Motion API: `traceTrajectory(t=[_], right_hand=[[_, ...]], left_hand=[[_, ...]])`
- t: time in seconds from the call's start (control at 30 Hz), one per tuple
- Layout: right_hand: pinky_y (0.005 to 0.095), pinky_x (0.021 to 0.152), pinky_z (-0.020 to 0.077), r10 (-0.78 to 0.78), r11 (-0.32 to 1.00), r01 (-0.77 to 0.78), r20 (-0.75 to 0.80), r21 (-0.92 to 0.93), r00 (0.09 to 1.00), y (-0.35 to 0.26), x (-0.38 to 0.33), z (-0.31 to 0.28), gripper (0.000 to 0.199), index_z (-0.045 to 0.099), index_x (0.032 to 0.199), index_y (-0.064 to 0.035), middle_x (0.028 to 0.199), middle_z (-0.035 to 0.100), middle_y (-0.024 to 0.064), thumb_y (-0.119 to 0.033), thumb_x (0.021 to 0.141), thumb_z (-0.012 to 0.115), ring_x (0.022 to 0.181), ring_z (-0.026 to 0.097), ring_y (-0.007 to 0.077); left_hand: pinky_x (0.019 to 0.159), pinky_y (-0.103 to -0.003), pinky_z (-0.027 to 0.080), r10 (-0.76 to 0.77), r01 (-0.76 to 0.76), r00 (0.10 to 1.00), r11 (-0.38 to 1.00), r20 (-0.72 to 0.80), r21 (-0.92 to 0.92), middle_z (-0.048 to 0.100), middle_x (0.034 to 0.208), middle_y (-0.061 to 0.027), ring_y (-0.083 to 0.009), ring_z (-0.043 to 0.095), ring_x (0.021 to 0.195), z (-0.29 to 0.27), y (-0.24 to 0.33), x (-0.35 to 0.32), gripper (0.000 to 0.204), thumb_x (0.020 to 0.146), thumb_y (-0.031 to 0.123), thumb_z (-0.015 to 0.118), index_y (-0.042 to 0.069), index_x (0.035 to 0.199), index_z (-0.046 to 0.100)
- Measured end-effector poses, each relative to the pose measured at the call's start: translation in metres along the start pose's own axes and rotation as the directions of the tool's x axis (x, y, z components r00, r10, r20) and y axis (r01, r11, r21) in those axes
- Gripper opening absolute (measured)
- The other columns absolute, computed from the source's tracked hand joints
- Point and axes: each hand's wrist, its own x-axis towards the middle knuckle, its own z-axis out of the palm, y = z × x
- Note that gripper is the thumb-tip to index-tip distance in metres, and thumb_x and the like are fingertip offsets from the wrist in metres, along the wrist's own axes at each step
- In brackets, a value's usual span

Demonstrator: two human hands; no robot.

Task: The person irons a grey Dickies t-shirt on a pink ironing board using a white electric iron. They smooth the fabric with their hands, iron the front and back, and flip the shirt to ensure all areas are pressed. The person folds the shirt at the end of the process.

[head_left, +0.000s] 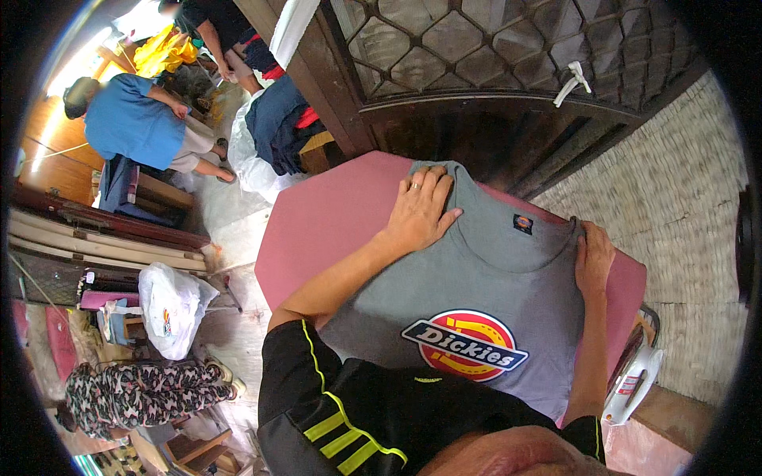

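Grey round-necked fabric T-shirt [444,289]: straightening, I judge; left hand [425,210] lies flat, right hand [595,258] hold unclear; next needs even tension.

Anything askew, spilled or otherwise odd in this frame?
Only one small oddity: a white strip is tied to the dark grille door, which looks makeshift. The grey shirt lies fairly flat on the pink board, with no visible spill or damage.

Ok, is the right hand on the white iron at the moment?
No, the right hand is at the shoulder of the grey T-shirt, apart from the white iron.
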Motion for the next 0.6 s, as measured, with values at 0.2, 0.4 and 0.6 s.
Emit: traceTrajectory(t=[0.2,0.4,0.6], right_hand=[[0.0431,0.103,0.0412,0.076,0.944,-0.052,-0.063,0.326,0.995,0.026,-0.019,0.001,0.033,0.057,0.127,-0.001,0.124,0.062,0.0191,-0.016,0.098,0.052,0.121,0.056,0.0365],[0.0352,0.101,0.045,0.291,0.851,-0.236,-0.046,0.47,0.956,0.03,-0.121,-0.08,0.035,0.056,0.129,-0.0011,0.125,0.064,0.0138,-0.018,0.099,0.058,0.117,0.06,0.0245],[0.0296,0.082,0.0505,0.536,0.743,-0.456,-0.027,0.49,0.844,0.044,-0.311,-0.107,0.024,0.067,0.113,-0.0013,0.103,0.071,0.0098,-0.019,0.096,0.064,0.091,0.064,0.014]], left_hand=[[0.104,-0.051,0.035,0.044,-0.04,0.999,0.992,0.032,-0.117,0.047,0.138,-0.0198,-0.038,0.042,0.129,-0.011,0.005,-0.006,0.059,0.09,0.037,0.063,0.002,0.134,0.048],[0.101,-0.049,0.041,-0.257,0.245,0.964,0.957,-0.062,-0.154,0.056,0.129,-0.0227,-0.0419,0.051,0.12,-0.106,0.017,-0.114,0.042,0.089,0.025,0.067,0.003,0.124,0.06],[0.092,-0.043,0.048,-0.753,0.727,0.656,0.648,-0.05,-0.226,0.06,0.113,-0.0227,-0.0344,0.059,0.108,-0.136,0.04,-0.264,0.044,0.093,0.03,0.067,-0.002,0.122,0.062]])
